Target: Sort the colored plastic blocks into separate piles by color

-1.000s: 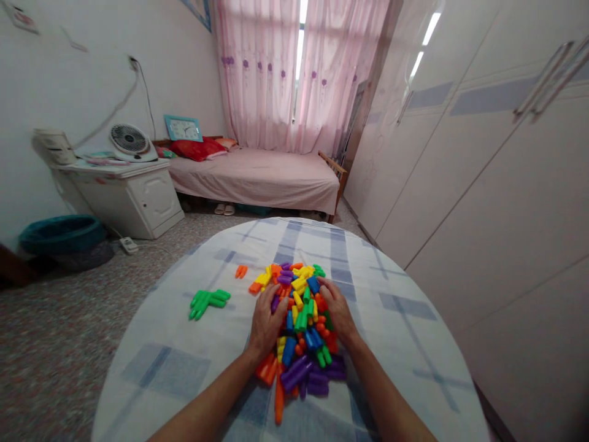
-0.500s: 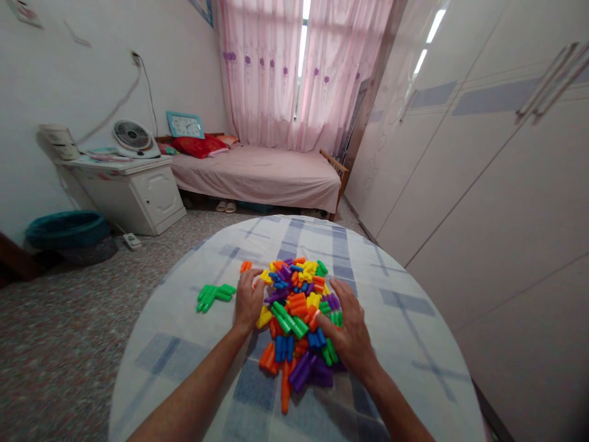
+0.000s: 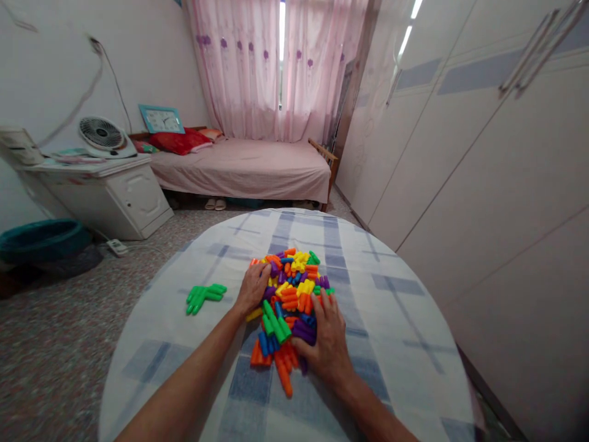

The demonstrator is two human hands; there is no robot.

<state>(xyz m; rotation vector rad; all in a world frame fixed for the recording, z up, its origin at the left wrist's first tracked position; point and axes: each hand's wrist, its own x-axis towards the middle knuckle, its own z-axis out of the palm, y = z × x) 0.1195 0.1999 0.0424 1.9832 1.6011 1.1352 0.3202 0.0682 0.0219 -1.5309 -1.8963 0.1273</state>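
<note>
A heap of bullet-shaped plastic building pieces [image 3: 289, 288] in orange, yellow, green, blue and purple lies between my two hands. My left hand [image 3: 252, 290] rests against the heap's left side, fingers apart and curved along its edge. On the right side my right hand [image 3: 326, 334] is open, thumb and fingers spread around purple pieces [image 3: 304, 330]. A joined green piece [image 3: 276, 324] lies on the near part of the heap, and a long orange piece [image 3: 283, 374] sticks out toward me. Apart from the heap, to the left, sit joined green pieces [image 3: 205, 298].
The round table has a white and blue checked cloth [image 3: 386, 368]. Beyond it stands a bed [image 3: 243, 166]. A white cabinet [image 3: 110, 196] with a fan [image 3: 103, 135] and a teal bin [image 3: 43, 239] are at left. A wardrobe [image 3: 483, 202] runs along the right.
My right hand has moved inward and nearer to me, pushing pieces on the right side into the heap. My left hand now covers the heap's left edge. The view has shifted slightly.
</note>
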